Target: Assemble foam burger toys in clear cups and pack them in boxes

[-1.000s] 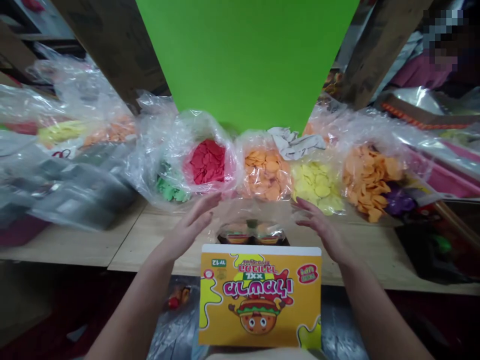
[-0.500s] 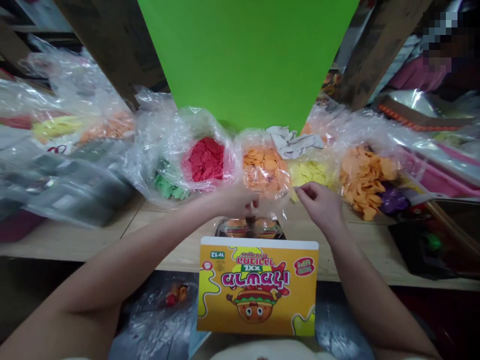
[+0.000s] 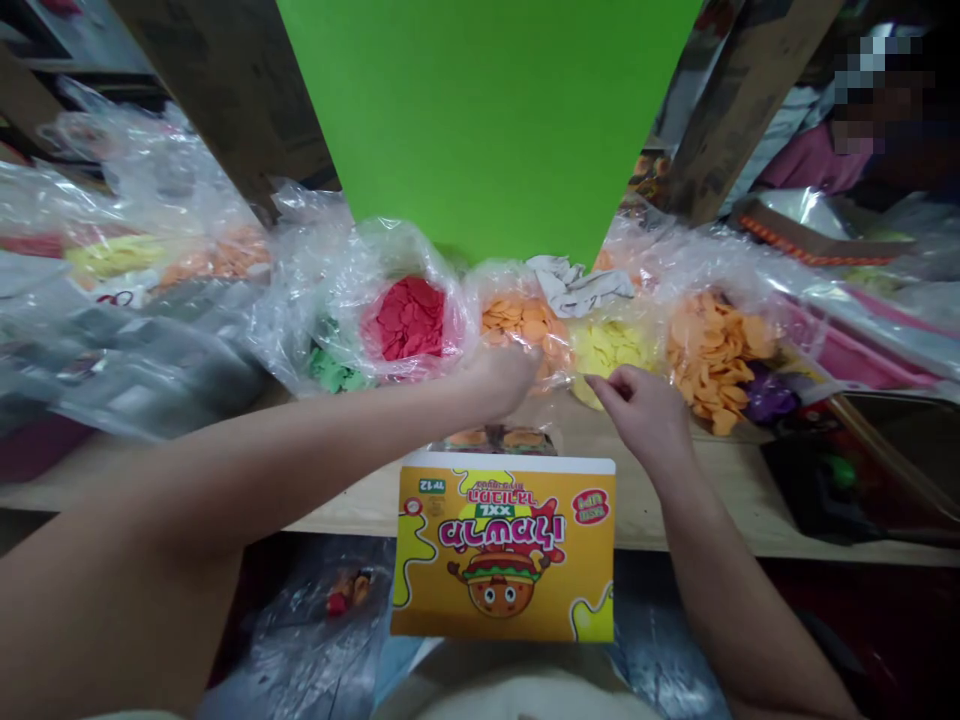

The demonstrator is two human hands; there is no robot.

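Observation:
My left hand (image 3: 510,378) reaches over the bag of flat orange pieces (image 3: 525,318), its fingers pointing down and mostly hidden. Close to the yellow pieces (image 3: 613,345), my right hand (image 3: 645,410) is closed, thumb and fingertips together; whatever they pinch is too small to make out. Between my forearms stands a yellow printed display box lid (image 3: 502,550) with a burger cartoon, upside down from my side. Just behind its top edge, small toy burgers (image 3: 525,440) under clear plastic partly show.
Open bags hold red pieces (image 3: 411,320), green pieces (image 3: 334,368) and more orange pieces (image 3: 716,365). Clear plastic trays (image 3: 165,350) lie at left. A green panel (image 3: 487,120) rises behind. At right sit a dark box (image 3: 821,490) and, farther back, a person in pink (image 3: 821,160).
My left hand has moved up and slightly right, from above the toy burgers to the orange pieces. My right hand stays near the yellow pieces. The view has shifted slightly.

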